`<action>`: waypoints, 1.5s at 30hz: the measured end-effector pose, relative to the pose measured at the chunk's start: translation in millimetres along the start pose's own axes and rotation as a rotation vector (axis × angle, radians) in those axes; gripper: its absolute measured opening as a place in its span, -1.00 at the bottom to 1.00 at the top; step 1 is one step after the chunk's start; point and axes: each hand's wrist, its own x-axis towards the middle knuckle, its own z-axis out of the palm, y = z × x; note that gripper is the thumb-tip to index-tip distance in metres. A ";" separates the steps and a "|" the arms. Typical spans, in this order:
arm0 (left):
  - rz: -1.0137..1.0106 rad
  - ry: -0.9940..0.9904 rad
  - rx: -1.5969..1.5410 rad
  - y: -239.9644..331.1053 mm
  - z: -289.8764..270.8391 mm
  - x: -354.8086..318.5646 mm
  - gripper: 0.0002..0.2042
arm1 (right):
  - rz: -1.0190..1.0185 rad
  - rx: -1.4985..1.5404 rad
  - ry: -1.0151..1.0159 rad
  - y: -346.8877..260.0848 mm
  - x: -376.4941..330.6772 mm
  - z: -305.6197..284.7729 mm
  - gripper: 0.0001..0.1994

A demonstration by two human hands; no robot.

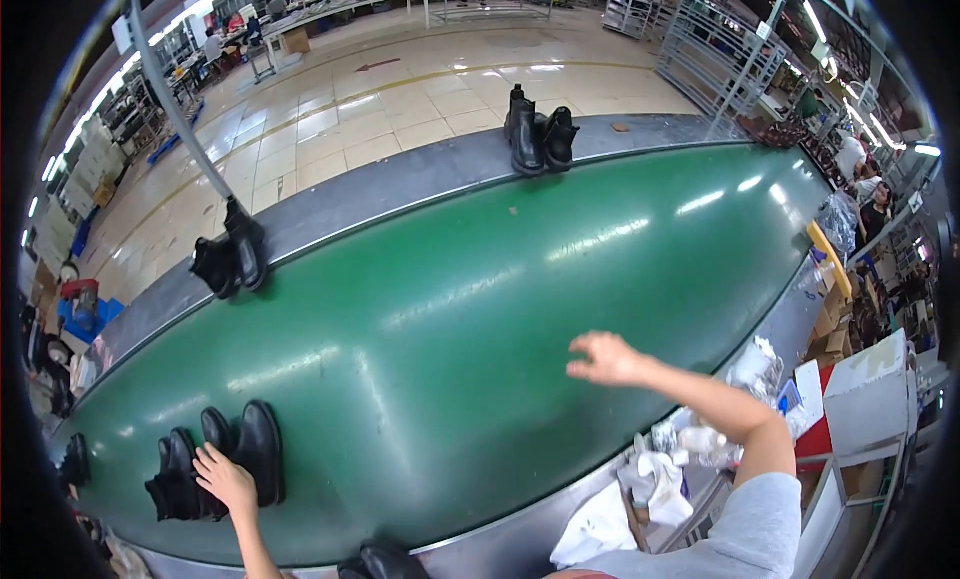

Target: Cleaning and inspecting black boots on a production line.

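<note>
At the lower left of the green conveyor belt [480, 319], my left hand [228, 481] lies over a group of black ankle boots, fingers stretched and apart. One black boot [262, 454] stands just right of the hand, and another black boot [176, 484] is to its left. The hand partly hides the boots between, and I cannot tell how firmly it touches them. My right hand [606, 359] hovers above the belt right of the middle, its fingers loosely bent and apart, with nothing in it. More black boots [385, 561] show at the near edge, cut off by the frame.
Two pairs of black boots, one at left [232, 254] and one farther right [538, 134], stand on the grey metal ledge [400, 184] beyond the belt. White cloths [655, 489], bottles and boxes crowd the near right side. A metal post [180, 109] rises from the far ledge.
</note>
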 end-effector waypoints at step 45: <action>0.456 -0.463 -0.962 338.3 -147.5 -10.8 -0.73 | -0.004 -0.412 0.775 185.1 292.7 -136.8 -0.83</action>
